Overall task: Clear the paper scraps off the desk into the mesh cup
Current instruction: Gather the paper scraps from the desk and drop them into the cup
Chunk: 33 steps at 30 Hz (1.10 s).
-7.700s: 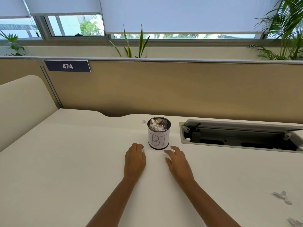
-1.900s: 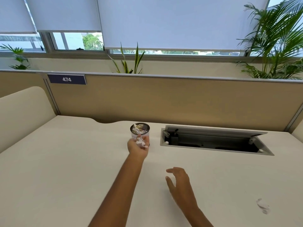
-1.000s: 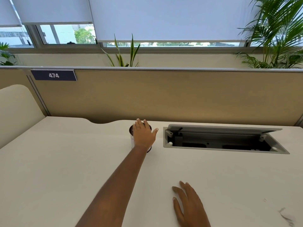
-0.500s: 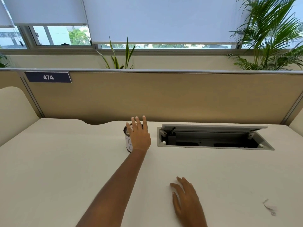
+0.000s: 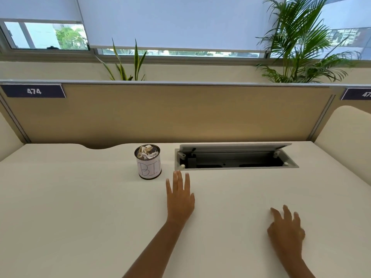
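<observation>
The black mesh cup [image 5: 149,174] stands upright near the back of the white desk [image 5: 70,207], wrapped in a white label reading "BIN". Crumpled paper scraps [image 5: 147,154] fill it to the rim. My left hand [image 5: 180,199] lies flat on the desk with straight fingers, just right of and in front of the cup, holding nothing. My right hand [image 5: 286,231] hovers low over the desk at the right with spread fingers, also holding nothing. No loose scrap shows on the visible desk surface.
An open cable tray [image 5: 236,159] with its lid raised is sunk into the desk right of the cup. A tan divider panel [image 5: 180,113] closes the back, cream side screens stand left and right, and plants rise behind.
My left hand has drawn back from over the cup and come down flat on the desk beside it. My right hand has shifted right. The view has turned right; the scrap at the right edge is out of view.
</observation>
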Tool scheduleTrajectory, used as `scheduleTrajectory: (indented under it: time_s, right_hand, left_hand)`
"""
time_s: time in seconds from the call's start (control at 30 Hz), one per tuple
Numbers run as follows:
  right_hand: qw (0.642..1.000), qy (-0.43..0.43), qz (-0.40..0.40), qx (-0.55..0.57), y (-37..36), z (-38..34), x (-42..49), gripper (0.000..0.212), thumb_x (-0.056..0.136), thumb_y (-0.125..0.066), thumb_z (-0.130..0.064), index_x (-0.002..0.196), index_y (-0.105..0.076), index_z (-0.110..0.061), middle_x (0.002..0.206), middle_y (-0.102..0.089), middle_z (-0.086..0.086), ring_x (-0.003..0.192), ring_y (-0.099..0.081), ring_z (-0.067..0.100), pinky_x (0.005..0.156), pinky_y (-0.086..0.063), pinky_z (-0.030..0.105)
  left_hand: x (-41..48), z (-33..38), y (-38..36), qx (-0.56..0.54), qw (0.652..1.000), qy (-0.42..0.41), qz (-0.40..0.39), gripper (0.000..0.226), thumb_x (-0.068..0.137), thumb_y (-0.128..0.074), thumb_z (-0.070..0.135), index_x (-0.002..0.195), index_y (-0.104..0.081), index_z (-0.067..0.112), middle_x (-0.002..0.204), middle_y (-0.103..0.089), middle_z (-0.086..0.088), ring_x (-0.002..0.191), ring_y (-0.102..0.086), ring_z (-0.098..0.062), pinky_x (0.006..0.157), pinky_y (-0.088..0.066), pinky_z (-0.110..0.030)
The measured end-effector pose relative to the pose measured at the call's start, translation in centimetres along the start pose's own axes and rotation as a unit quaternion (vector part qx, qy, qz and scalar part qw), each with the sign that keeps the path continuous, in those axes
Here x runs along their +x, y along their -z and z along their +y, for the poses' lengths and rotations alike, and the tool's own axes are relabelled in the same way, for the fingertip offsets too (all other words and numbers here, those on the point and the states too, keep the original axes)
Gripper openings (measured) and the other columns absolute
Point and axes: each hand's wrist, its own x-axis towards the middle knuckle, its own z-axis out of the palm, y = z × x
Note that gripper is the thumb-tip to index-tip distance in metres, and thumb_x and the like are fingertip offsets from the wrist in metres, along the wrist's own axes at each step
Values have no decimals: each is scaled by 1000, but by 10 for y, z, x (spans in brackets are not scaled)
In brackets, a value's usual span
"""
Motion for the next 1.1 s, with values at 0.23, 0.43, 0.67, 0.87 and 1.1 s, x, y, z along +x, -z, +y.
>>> scheduleTrajectory:
  time_s: [0.23, 0.43, 0.67, 0.87, 1.1]
  right_hand:
    - [987, 71, 4, 144, 6, -14, -9, 38, 79, -40, 23, 106, -62, 9, 107, -62, 28, 103, -52, 41, 84, -46, 46]
    - [906, 197, 2, 374, 25, -101, -39, 24, 82, -55, 13, 95, -67, -4, 92, -64, 11, 84, -61, 20, 76, -47, 9]
    - [866, 303, -88, 387, 32, -175, -61, 24, 88, -55, -2, 110, -62, -7, 104, -66, 8, 92, -61, 17, 82, -47, 17]
    - [849, 323, -11, 418, 19, -177, -57, 22, 87, -54, 4, 99, -66, -8, 96, -64, -3, 87, -58, 4, 77, -43, -2]
    - [914, 247, -99, 305, -37, -143, -58, 23, 92, -49, -7, 113, -58, -9, 125, -57, 8, 122, -49, 21, 99, -33, 20]
  left_hand:
    - [-11, 3, 3, -134, 985, 21, -105, 55, 99, -32, 27, 150, -15, 12, 160, -7, -12, 149, -2, -28, 122, -6, -38]
    - [-15, 5, 33, -570, 793, 171, -126, 31, 101, -35, 15, 110, -63, 3, 113, -68, -18, 104, -64, -26, 89, -52, -29]
    - [-10, -25, 50, -831, 324, 400, -212, 41, 102, -34, 29, 73, -57, 10, 52, -66, -5, 34, -61, -10, 45, -55, -13]
    - [-3, -58, 51, -855, 203, 445, -172, 26, 95, -37, 4, 80, -56, -4, 77, -54, -15, 45, -63, -23, 35, -53, -22]
    - [41, -99, 67, -851, 300, 425, -77, 30, 98, -40, 5, 69, -45, 5, 44, -58, -5, 27, -55, -9, 26, -37, -10]
